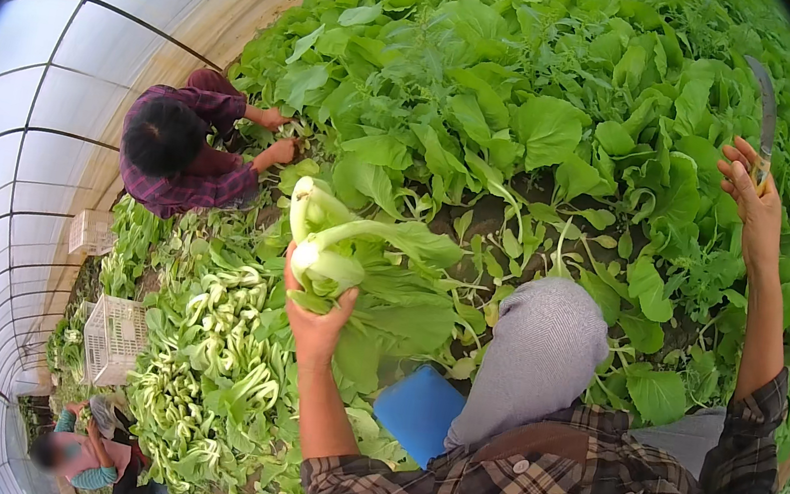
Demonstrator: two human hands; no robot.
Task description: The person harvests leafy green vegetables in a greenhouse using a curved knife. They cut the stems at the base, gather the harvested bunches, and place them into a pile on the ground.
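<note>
My left hand (319, 320) grips leafy greens (328, 268) with thick pale stalks, probably pak choi, root ends up and towards the left. Their broad leaves hang to the right over my hand and partly hide the ground. Out at the right, my right hand (755, 203) is raised over the crop and holds a sickle (768, 110) by its handle. The curved blade points up and away from me, apart from the greens in my left hand. Uncut leafy plants (548, 128) stand before me, with bare soil and loose leaves around their near edge.
Picked greens (221, 351) lie in a heap at the left. Beyond are white plastic crates (117, 340). A co-worker (179, 141) crouches at the plants' edge; another person (96, 459) is farther back. A blue object (419, 413) is beside my knee. The greenhouse wall (84, 89) curves along the left.
</note>
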